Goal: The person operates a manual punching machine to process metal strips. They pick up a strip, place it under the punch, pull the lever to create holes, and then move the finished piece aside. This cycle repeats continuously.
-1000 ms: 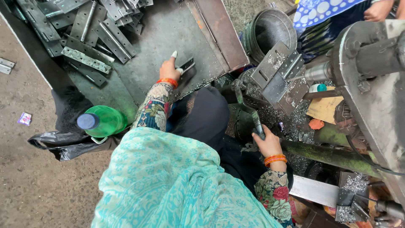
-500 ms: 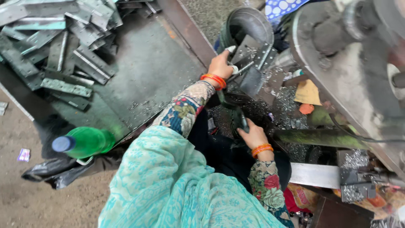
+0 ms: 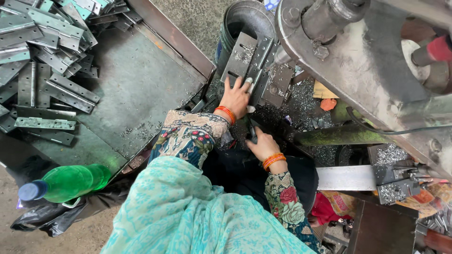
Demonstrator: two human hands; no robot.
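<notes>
Steel was what we had under our left hand (image 3: 237, 97): a grey hinge plate (image 3: 254, 70) lying on the bed of the press (image 3: 376, 61), with the fingers spread flat on its lower edge, pressing rather than gripping. A second earlier that hand had been over at the counter (image 3: 136, 89), picking a plate up by its near rim; half a second earlier it was carrying the plate across. So the piece had come off the counter and reached the machine, which we judged to mean it was being seated for pressing and not yet let go.

Our right hand (image 3: 263, 143) had scarcely shifted in that time. It was curled round a dark handle or lever (image 3: 253, 131) just below the left hand, the fingers closed on it, though we could not tell what the lever belonged to.

Behind the plate stood a round metal bucket (image 3: 245, 23), and bright metal shavings (image 3: 306, 108) lay thick around the bed. On the counter the heap of unworked hinges (image 3: 47, 56) sat well apart from our hands, at the far left. A green plastic bottle with a blue cap (image 3: 66, 182) lay on its side near our left elbow.
</notes>
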